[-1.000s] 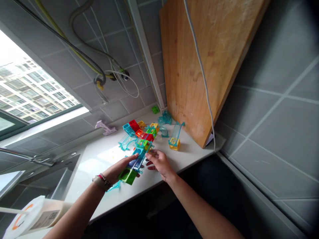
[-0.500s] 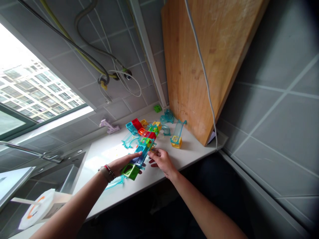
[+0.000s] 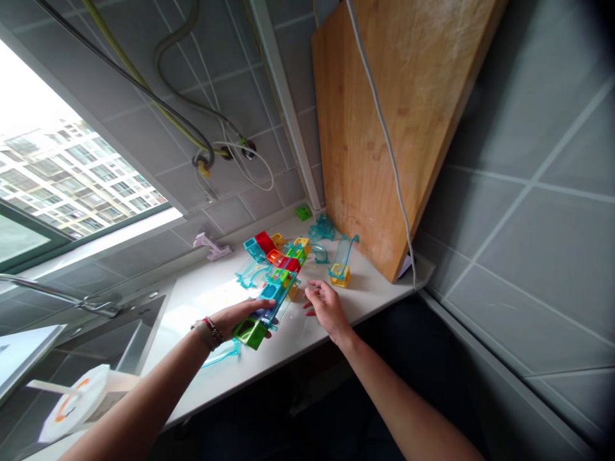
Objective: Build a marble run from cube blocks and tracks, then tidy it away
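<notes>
Fingers of left hand (image 3: 243,314) grasping coloured block track (image 3: 280,275), right hand (image 3: 330,311) released beside it, cup (image 3: 91,396) label unreadable

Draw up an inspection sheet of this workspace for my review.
Surface: white counter, glare at left.
Work items: block assembly, multicoloured, with clear blue parts.
Clutter: yellow cube with clear blue chute, apart at right; lilac piece and green piece near the tiled wall; lidded cup with straw.
Hands: left hand grips the block assembly; right hand apart from it, loosely curled, nothing seen in it.
Cables: grey cable in front of wooden board; others at the tiled wall.
Surroundings: faucet and window at left.
</notes>
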A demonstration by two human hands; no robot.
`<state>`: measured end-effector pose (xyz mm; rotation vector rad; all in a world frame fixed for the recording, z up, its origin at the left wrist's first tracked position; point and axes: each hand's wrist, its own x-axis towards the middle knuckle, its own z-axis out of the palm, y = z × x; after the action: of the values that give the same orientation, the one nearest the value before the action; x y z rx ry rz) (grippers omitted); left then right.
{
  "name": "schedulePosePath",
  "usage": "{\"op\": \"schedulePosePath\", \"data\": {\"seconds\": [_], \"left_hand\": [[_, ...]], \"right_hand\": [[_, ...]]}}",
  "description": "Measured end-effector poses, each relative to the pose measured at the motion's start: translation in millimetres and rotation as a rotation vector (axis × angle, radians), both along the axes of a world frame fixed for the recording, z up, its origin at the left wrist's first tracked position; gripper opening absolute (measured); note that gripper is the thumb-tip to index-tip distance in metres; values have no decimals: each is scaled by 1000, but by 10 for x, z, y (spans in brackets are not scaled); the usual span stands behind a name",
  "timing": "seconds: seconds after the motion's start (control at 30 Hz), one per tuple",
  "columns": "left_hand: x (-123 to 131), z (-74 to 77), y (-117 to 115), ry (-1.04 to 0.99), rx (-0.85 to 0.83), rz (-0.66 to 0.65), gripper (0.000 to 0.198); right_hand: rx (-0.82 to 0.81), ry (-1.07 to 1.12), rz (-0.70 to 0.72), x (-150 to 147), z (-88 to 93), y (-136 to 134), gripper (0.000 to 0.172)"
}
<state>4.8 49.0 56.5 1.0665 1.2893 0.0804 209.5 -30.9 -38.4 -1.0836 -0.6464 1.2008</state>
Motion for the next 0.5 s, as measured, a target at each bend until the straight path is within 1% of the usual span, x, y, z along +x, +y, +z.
{"op": "schedulePosePath", "data": {"seconds": [0.1,0.13,0.2,0.3,0.33,0.4,0.43,0.5], "left_hand": [[-57,-34,11,-9,-8,-10,50],[-70,-40,10,-14,-10,-12,51],[-83,-43,2,-21,-13,-13,51],[-85,-36,-27,-26,-18,-11,51],[-84,-35,-39,-28,-21,-9,50],[-83,-39,-62,-35,-26,-5,51],[-84,-46,-74,-39,-28,-3,51],[-86,-69,-96,-50,-28,4,52]], "right_hand": [[124,-203,-58,157,133,-137,32],[159,-274,-96,232,184,-185,30],[202,-395,-215,419,261,-255,30],[169,-538,-426,754,265,-244,32],[138,-589,-462,861,238,-209,32],[60,-693,-464,1039,161,-110,35],[17,-730,-440,1105,119,-54,38],[-68,-731,-359,1188,49,53,44]]}}
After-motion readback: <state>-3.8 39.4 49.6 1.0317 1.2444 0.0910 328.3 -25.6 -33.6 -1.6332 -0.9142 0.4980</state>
